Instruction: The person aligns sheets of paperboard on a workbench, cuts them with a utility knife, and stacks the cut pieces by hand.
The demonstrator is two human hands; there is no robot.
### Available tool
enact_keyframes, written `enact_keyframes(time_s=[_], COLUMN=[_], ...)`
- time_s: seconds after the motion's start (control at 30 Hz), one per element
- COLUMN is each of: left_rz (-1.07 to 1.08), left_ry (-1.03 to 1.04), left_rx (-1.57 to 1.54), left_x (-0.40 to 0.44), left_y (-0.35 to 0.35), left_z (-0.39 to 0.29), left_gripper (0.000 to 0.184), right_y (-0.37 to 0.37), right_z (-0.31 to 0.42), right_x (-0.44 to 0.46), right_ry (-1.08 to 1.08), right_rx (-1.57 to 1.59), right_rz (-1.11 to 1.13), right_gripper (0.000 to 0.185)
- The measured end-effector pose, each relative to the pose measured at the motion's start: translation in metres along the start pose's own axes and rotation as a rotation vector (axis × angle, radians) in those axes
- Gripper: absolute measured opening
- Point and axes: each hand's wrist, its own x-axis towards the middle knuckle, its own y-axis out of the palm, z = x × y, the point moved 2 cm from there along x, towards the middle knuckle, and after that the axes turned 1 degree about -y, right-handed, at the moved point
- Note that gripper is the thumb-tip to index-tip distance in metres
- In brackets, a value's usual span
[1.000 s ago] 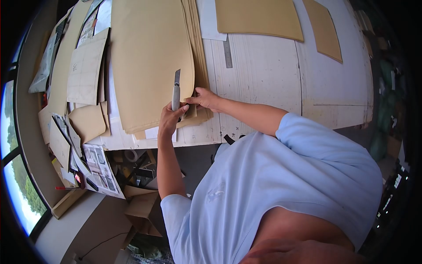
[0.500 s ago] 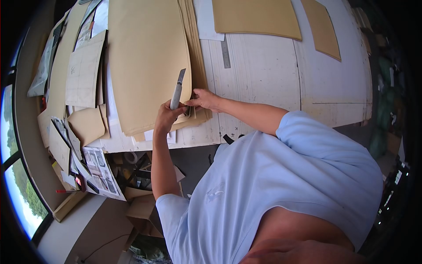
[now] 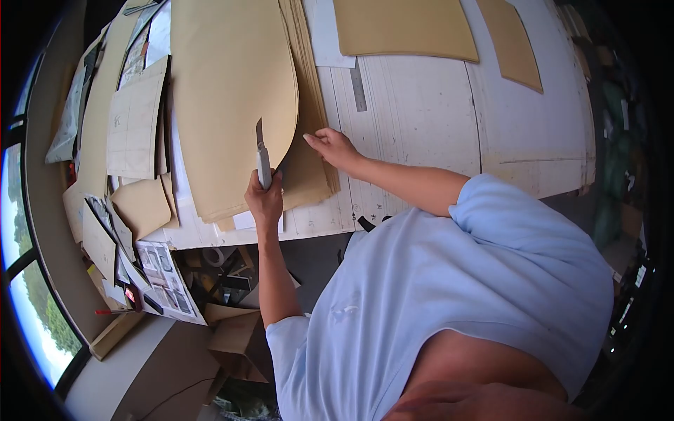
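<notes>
My left hand (image 3: 265,202) is closed around a grey utility knife (image 3: 263,168), its blade pointing up and away from me. It is at the near right corner of a tall stack of large tan sheets (image 3: 232,105). The top sheet's right edge curves up near this hand; whether the fingers also grip the sheet is hidden. To the right, my right hand (image 3: 335,149) is above the lower sheets' right edge, its thumb and fingers slightly apart and nothing visible between them.
A steel ruler (image 3: 359,88) lies on the white worktable (image 3: 414,112). Smaller tan sheets (image 3: 407,28) and a narrow tan piece (image 3: 512,45) are farther right. Boards (image 3: 137,123) and paper scraps crowd the left. Below the table edge is a cardboard box (image 3: 239,340).
My hands have moved apart: the left with the knife shifted left and nearer me, the right came off the sheet corner. The top sheet's edge now curves up more.
</notes>
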Motion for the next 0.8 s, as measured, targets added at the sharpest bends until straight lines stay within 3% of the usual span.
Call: enact_keyframes(time_s=[0.03,0.1,0.13,0.23,0.47,0.53,0.6,0.67,0.73,0.8], left_rz=[0.0,-0.001,-0.002,0.053,0.007,0.007,-0.176,-0.429,-0.563,-0.539], left_ry=[0.005,0.056,0.08,-0.106,-0.105,-0.104,-0.085,-0.244,-0.339,-0.375], left_rx=[0.005,0.046,0.058,-0.009,-0.342,-0.368,-0.478,-0.538,-0.69,-0.809], left_x=[-0.005,-0.014,-0.019,-0.031,-0.05,-0.051,-0.052,-0.055,-0.058,-0.057], left_y=[0.005,0.021,0.029,0.044,0.067,0.068,0.057,0.039,0.025,0.019], left_z=[0.002,0.009,0.008,0.013,0.037,0.036,0.029,0.042,0.057,0.082], left_gripper=[0.013,0.016,0.017,0.016,0.02,0.018,0.018,0.016,0.018,0.02], right_y=[0.003,0.017,0.024,0.037,0.039,0.037,0.038,0.036,0.028,0.025], right_z=[0.011,0.035,0.033,0.017,0.009,0.012,0.002,0.006,0.009,0.01], right_x=[-0.003,-0.011,-0.006,0.005,0.007,0.004,0.017,0.018,0.016,0.016], right_ry=[-0.003,0.304,0.298,0.281,0.201,0.11,0.072,0.072,0.076,0.128], right_rx=[-0.002,0.291,0.29,0.384,0.33,0.134,0.036,-0.021,0.034,0.252], right_rz=[0.002,0.222,0.226,0.149,0.108,0.038,0.02,0.051,0.118,0.29], right_gripper=[0.068,0.049,0.049,0.019,0.014,0.019,0.019,0.02,0.022,0.021])
